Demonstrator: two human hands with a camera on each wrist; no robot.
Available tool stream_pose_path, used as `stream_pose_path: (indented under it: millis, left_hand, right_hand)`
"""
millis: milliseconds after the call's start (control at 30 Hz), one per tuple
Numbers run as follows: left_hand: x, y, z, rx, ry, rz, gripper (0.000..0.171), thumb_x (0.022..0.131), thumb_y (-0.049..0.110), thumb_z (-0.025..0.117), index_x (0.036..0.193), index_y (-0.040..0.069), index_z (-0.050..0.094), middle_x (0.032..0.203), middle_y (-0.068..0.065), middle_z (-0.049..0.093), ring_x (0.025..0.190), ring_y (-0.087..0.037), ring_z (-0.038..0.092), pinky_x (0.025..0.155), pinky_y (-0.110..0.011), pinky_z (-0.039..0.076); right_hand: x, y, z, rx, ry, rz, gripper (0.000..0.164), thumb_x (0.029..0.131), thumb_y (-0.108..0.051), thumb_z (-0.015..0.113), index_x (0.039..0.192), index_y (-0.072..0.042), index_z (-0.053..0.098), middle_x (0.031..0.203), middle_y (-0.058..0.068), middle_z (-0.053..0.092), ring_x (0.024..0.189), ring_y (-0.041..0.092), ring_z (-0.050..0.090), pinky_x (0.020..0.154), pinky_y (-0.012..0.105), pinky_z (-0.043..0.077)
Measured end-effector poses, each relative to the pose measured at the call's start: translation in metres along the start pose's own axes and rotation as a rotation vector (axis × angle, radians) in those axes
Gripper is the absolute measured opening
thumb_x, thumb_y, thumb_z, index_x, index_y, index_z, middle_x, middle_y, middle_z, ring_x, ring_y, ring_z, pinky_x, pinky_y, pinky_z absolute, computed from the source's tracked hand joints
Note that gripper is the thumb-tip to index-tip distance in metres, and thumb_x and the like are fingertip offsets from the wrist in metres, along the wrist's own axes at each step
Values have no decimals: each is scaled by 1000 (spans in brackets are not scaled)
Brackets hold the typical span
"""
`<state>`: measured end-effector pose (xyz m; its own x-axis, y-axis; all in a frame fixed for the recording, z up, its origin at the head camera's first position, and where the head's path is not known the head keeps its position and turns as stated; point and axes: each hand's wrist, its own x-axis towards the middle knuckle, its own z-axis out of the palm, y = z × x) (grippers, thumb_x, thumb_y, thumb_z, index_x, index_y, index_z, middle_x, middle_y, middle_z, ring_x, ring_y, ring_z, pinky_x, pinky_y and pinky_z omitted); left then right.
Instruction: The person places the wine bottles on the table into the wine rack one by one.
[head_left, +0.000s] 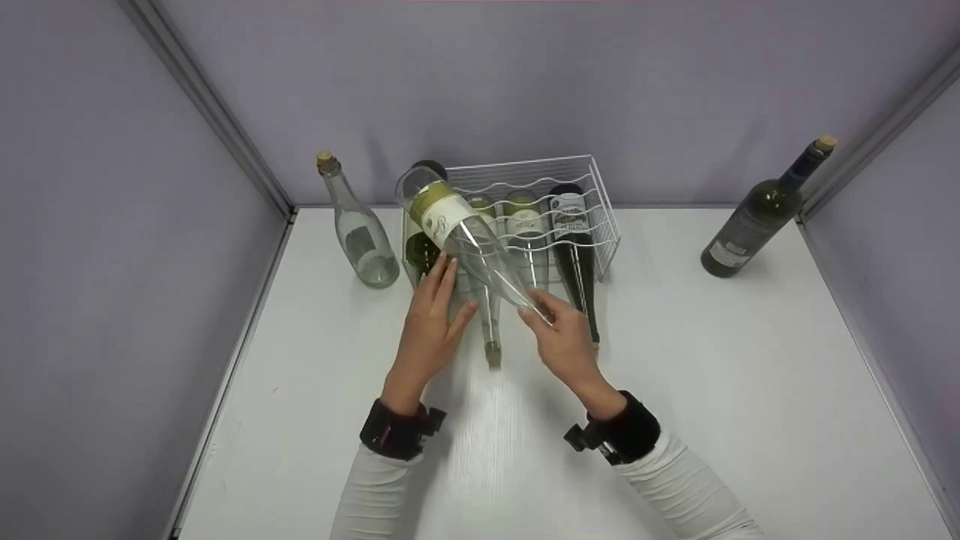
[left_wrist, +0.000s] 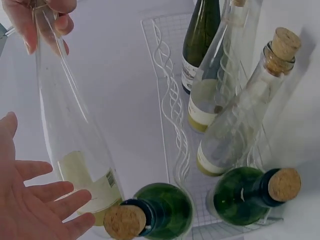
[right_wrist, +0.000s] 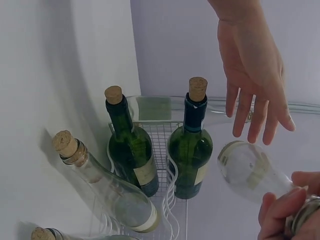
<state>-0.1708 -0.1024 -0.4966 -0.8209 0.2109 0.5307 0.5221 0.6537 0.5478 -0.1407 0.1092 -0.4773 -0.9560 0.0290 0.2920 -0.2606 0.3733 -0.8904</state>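
Note:
My right hand (head_left: 566, 341) grips the neck of a clear glass wine bottle (head_left: 484, 251) with a cream and yellow-green label. The bottle slants, its base up and to the left, above the left part of a white wire wine rack (head_left: 592, 174). Beside the bottle's body is my left hand (head_left: 427, 330), its fingers extended. In the left wrist view a gap shows between that hand and the glass. Corked bottles lie in the rack, among them green bottles (left_wrist: 165, 205) and clear ones (left_wrist: 235, 125). The held bottle's mouth is hidden by the right hand.
A clear corked bottle (head_left: 365, 244) stands left of the rack on the white table (head_left: 300, 390). Far to the right stands a dark green corked bottle (head_left: 750, 217). Grey panels (head_left: 510, 82) enclose the table at the back and both sides.

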Motion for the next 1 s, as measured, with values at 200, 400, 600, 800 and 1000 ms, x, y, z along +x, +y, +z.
stream_pose_path:
  millis: [200, 400, 600, 800, 1000]
  left_hand:
    - [0, 3, 7, 5, -44, 6, 66, 100, 37, 56, 151, 1, 34, 155, -22, 29, 137, -44, 34, 111, -58, 25]
    - [0, 9, 12, 9, -63, -40, 66, 102, 43, 50, 151, 2, 35, 157, -19, 27, 138, -43, 33, 110, -58, 28]
    - [0, 15, 16, 27, -73, -88, 68, 102, 50, 45, 152, 6, 35, 156, -18, 29, 138, -39, 35, 106, -58, 33]
    - [-1, 17, 19, 27, -104, -101, 67, 102, 49, 45, 153, 7, 34, 157, -19, 28, 138, -41, 34, 106, -60, 32]
    - [-2, 17, 21, 32, -123, -107, 65, 103, 46, 46, 153, 7, 33, 157, -20, 26, 139, -40, 33, 109, -57, 30]
  right_hand:
    - [1, 7, 1, 16, 58, 51, 36, 93, -16, 70, 122, 5, 66, 109, 19, 70, 100, 28, 66, 85, 43, 52]
    - [6, 15, 0, -28, 95, 105, 33, 93, -20, 70, 119, 0, 68, 100, 12, 71, 90, 24, 65, 77, 40, 50]
    - [9, 24, 2, -26, 99, 141, 30, 94, -19, 67, 119, -1, 68, 100, 12, 71, 96, 26, 66, 84, 46, 50]
    - [15, 33, 7, -12, 111, 178, 29, 95, -15, 65, 118, 2, 67, 99, 14, 71, 86, 24, 64, 74, 38, 51]
    - [22, 37, 16, 30, 109, 207, 22, 96, -12, 63, 111, 3, 68, 84, 13, 66, 71, 25, 57, 59, 27, 44]
